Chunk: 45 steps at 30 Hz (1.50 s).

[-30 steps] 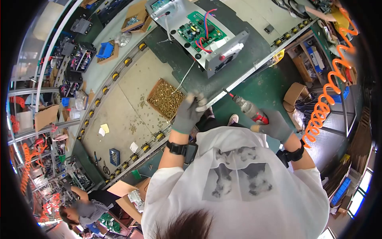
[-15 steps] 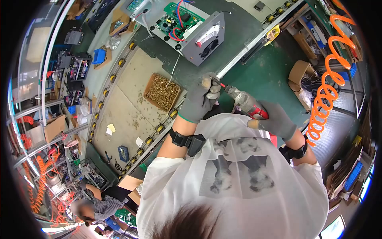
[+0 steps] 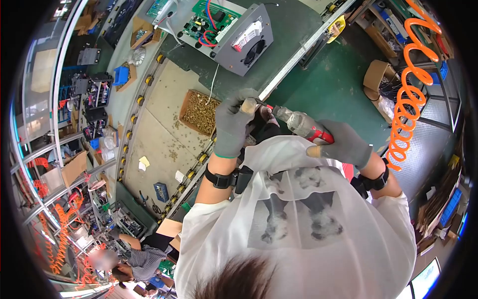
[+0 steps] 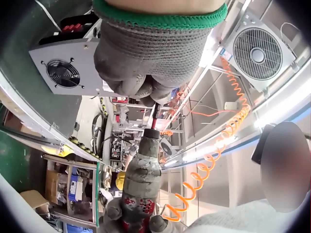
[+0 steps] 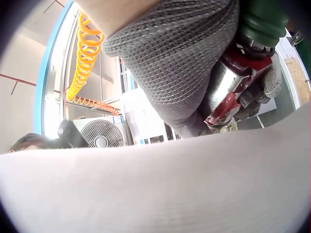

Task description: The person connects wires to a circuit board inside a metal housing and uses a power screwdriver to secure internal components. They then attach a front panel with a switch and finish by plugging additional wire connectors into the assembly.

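Observation:
In the head view my gloved right hand [image 3: 343,144] grips a power screwdriver [image 3: 301,124], its body wrapped in worn clear tape over red. My gloved left hand [image 3: 233,122] is at the front end of the tool, fingers curled. Seen from the left wrist, those fingers pinch the tip of the screwdriver bit [image 4: 155,119], which has a red band; I cannot tell whether a screw sits there. Beyond the hands, on the bench, stands a grey metal housing [image 3: 244,42] with a fan, and an exposed green circuit board [image 3: 211,22] with red and blue wires.
A cardboard box of brass-coloured screws [image 3: 199,112] lies left of my left hand, with loose screws around it. Rollers [image 3: 140,100] line the bench edge. An orange coiled hose [image 3: 406,109] hangs at the right. Another person [image 3: 144,261] works at the lower left.
My left hand has moved from near the screw box to the tip of the screwdriver. My right hand keeps its grip on the tool. The view has shifted, so the housing appears further up and left.

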Motion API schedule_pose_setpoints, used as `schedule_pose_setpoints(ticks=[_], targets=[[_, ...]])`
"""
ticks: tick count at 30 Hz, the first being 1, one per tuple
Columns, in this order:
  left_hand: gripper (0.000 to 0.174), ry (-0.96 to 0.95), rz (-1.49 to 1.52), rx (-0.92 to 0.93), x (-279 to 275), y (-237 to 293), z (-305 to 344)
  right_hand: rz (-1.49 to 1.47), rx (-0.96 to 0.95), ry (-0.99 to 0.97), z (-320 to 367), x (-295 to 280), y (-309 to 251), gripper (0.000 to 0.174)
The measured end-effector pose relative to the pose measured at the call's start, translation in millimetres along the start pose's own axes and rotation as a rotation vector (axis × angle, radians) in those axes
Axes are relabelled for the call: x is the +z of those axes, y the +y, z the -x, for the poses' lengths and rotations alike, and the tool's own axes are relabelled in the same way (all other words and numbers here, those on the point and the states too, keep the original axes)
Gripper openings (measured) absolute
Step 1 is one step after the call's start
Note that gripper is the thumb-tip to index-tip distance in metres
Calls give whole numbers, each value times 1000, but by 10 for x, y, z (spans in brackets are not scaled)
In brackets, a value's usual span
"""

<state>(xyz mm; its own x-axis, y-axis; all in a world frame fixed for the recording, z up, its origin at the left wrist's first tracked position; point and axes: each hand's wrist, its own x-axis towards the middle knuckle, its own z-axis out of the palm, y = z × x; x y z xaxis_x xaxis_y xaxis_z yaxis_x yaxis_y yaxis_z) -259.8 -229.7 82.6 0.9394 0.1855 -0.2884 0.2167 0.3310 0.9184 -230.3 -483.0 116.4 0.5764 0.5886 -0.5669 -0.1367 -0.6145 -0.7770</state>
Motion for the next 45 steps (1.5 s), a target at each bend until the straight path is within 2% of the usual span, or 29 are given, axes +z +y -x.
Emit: schedule_pose_setpoints(ticks=[4, 6, 10, 12, 13, 15, 16, 18, 19, 21, 22, 24, 25, 27, 29, 30, 32, 33, 34, 36, 38, 40, 42, 44, 45], targets=[[18, -30, -101, -3, -85, 1, 10, -21, -15, 4, -7, 49, 73, 50], [19, -150, 33, -139, -143, -11, 15, -4, -28, -16, -22, 71, 161, 51], [24, -220, 83, -160, -136, -85, 38, -59, -4, -64, 4, 68, 209, 53], [37, -275, 238, -244, -96, -117, 23, -60, -23, -64, 12, 76, 256, 52], [37, -279, 229, -250, -63, -141, 18, -70, -24, -60, 18, 77, 274, 52], [55, -389, 484, -359, -4, -175, 5, -101, -39, -53, 27, 86, 304, 50], [55, -394, 470, -365, 4, -161, -9, -115, -44, -47, 38, 86, 328, 50], [66, -218, 424, -378, -22, -95, -84, -161, -76, 12, 33, 83, 380, 49], [62, -179, 222, -207, -61, -41, -151, -178, -82, 23, 36, 77, 419, 49], [57, 46, -267, 33, -226, 110, -370, -134, -65, 116, 24, 59, 517, 47], [58, 117, -409, 184, -217, 245, -479, -159, -62, 123, -5, 38, 560, 47], [58, 157, -567, 321, -101, 534, -696, -357, 38, 97, -68, -25, 632, 47], [62, 188, -871, 353, -29, 656, -821, -345, 122, 85, -71, -97, 585, 48], [66, 200, -1189, 385, -80, 710, -1138, -385, 146, 80, -124, -150, 587, 49], [76, 40, -1859, 753, -287, 584, -1491, -357, 150, 89, -213, -145, 688, 49], [76, 18, -1864, 758, -231, 618, -1535, -375, 155, 97, -280, -129, 738, 49], [72, -183, -1572, 70, -106, 677, -1602, -391, 135, 77, -439, -82, 823, 42], [64, -205, -1647, 151, -144, 662, -1646, -402, 115, 78, -517, -68, 844, 40], [64, -216, -1656, 148, -173, 643, -1696, -417, 117, 79, -564, -78, 858, 40], [57, -223, -1459, 43, -233, 621, -1721, -410, 145, 47, -659, -89, 812, 41], [54, -218, -1507, 22, -245, 632, -1738, -401, 94, 78, -879, -13, 858, 42], [51, -216, -1556, -1, -233, 651, -1746, -266, 112, 17, -1027, 7, 788, 43], [46, -254, -1490, 17, -229, 664, -1744, -303, 118, -12, -1105, -1, 715, 44], [45, -270, -1417, 4, -294, 649, -1759, -279, 38, 22, -1179, 8, 679, 56], [43, -280, -1334, -4, -312, 642, -1768, -283, 58, -2, -1245, 14, 667, 60]])
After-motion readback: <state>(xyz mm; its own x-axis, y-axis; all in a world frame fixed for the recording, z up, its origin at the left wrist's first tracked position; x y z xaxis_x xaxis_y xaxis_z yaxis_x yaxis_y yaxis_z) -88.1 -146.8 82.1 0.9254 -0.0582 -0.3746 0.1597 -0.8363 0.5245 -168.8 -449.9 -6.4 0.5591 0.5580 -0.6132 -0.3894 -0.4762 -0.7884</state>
